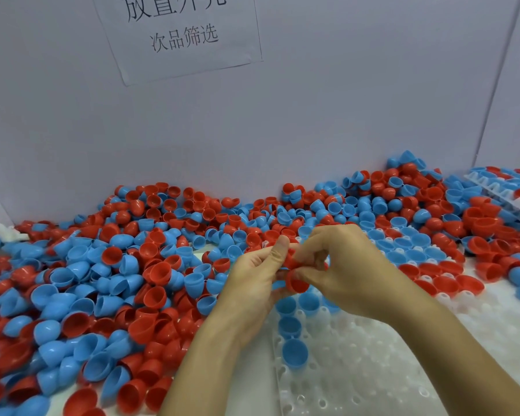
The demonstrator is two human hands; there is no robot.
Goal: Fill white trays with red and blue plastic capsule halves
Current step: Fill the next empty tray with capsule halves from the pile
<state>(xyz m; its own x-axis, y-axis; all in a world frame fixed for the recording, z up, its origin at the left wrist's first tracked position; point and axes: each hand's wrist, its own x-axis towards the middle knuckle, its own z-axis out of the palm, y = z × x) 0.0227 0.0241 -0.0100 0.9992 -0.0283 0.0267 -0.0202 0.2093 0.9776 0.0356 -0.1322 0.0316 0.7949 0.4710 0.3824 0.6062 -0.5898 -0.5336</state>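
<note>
Tray (357, 370) at lower right mostly empty, few rows filled; both hands, left (252, 274) and right (339, 265), pinch red halves (296, 282); pile (102, 280) remains.

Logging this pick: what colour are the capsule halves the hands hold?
Red capsule halves, seen from the head view.

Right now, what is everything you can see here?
Loose capsule halves: too many to count, red and blue, heaped left and along the wall.
White tray: one, bottom right, partly filled with blue and red halves.
Second tray: one, white, far right, filled.
Paper sign: one, white, on the wall.
Red capsule halves: a few, stuck together, held in both hands.
Left hand: fingers grip the red halves.
Right hand: fingers pinch them.
</note>
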